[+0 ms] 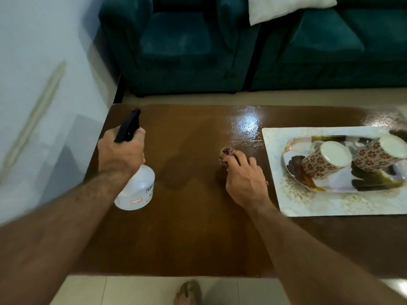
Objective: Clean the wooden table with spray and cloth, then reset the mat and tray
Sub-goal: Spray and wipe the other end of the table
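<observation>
The cloth (226, 158), a small reddish bundle, lies on the wooden surface (198, 227) near its middle, almost wholly under the right hand (244, 181); only a bunched end shows past the fingertips and a scrap at the heel of the hand. The right hand lies palm down on it with fingers bent over the fabric, pressing it to the wood, and its forearm reaches in from the lower right. To the left, the left hand (121, 151) grips the neck of the spray bottle (137, 190), fingers wrapped round it below the black trigger head (128, 126), which points away from the person. The translucent white bottle hangs tilted over the left part of the surface, well apart from the cloth. A darker damp-looking patch shows on the wood between the two hands. At the right end lies the pale patterned mat (286, 194), and on it the tray (293, 170) carrying two flower-patterned mugs (326, 160) lying on their sides. Beyond the surface stands a teal sofa (187, 47) with a white cushion (286, 7).
</observation>
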